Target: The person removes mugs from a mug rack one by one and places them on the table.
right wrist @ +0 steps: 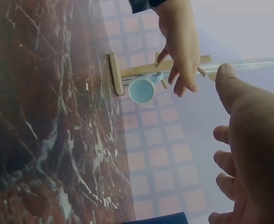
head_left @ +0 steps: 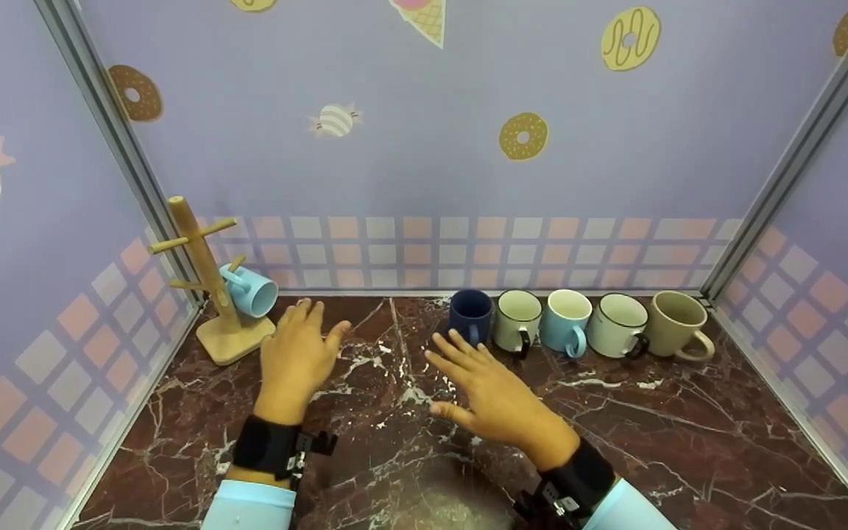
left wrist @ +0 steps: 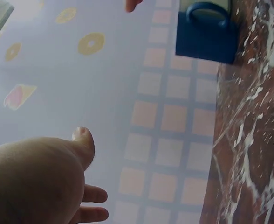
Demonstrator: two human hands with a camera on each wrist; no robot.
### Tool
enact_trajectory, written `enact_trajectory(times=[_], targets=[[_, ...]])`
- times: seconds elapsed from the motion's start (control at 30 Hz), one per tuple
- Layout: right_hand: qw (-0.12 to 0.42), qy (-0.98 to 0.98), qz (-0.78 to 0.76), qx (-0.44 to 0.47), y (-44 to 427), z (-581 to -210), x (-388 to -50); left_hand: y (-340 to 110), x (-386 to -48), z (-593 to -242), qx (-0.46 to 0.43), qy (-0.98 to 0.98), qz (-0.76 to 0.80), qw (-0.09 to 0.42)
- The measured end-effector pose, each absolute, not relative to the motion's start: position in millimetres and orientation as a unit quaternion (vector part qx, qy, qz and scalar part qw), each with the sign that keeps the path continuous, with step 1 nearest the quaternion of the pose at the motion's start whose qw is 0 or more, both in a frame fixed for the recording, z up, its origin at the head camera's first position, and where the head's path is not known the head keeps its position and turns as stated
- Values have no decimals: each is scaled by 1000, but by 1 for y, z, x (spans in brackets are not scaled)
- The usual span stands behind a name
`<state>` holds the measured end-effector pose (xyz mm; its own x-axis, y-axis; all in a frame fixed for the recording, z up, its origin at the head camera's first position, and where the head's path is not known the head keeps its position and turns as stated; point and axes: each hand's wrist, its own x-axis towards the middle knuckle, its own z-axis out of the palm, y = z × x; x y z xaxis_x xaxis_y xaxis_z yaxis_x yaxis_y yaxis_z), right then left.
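Observation:
A light blue mug [head_left: 255, 293] hangs tilted by its handle from a peg of the wooden mug tree [head_left: 202, 258]. Just right of the tree's base, my left hand [head_left: 297, 357] is held with fingers extended, palm down and nothing in it. My right hand [head_left: 496, 394], fingers spread, hovers in front of a dark blue mug [head_left: 470, 309] and partly overlaps its lower front in the head view. In the left wrist view the blue mug [left wrist: 204, 39] appears at the top, apart from the left hand. The right wrist view shows the hanging mug [right wrist: 141, 90] mouth-on.
Right of the dark blue mug stand a black-rimmed cream mug [head_left: 517, 320], another light blue mug [head_left: 566, 320], a second black-rimmed mug [head_left: 617, 327] and a beige mug [head_left: 676, 324], all upright. Walls enclose the marbled tabletop [head_left: 394, 442] behind and at both sides.

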<state>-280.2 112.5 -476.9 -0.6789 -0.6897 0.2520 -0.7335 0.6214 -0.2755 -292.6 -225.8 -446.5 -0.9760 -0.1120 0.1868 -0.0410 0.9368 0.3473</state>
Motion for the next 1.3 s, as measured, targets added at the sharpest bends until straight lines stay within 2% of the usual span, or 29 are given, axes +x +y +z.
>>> enact_trajectory(times=[0.2,0.43,0.73,0.87,1.1,1.3], targets=[[39,-901,171,397,108,-481,-277,-246,-289,-437,63,-974,-191,108],[16,-900,165,404,104,-480,-273,-276,-283,-423,91,-963,-203,153],[17,-899,159,407,101,-482,-273,-299,-287,-380,104,-954,-217,180],[10,-898,156,411,99,-483,-271,-313,-297,-352,136,-944,-232,190],[-2,-897,158,412,97,-483,-269,-343,-323,-317,184,-919,-244,250],[-9,-896,157,416,94,-485,-267,-363,-344,-298,200,-926,-222,231]])
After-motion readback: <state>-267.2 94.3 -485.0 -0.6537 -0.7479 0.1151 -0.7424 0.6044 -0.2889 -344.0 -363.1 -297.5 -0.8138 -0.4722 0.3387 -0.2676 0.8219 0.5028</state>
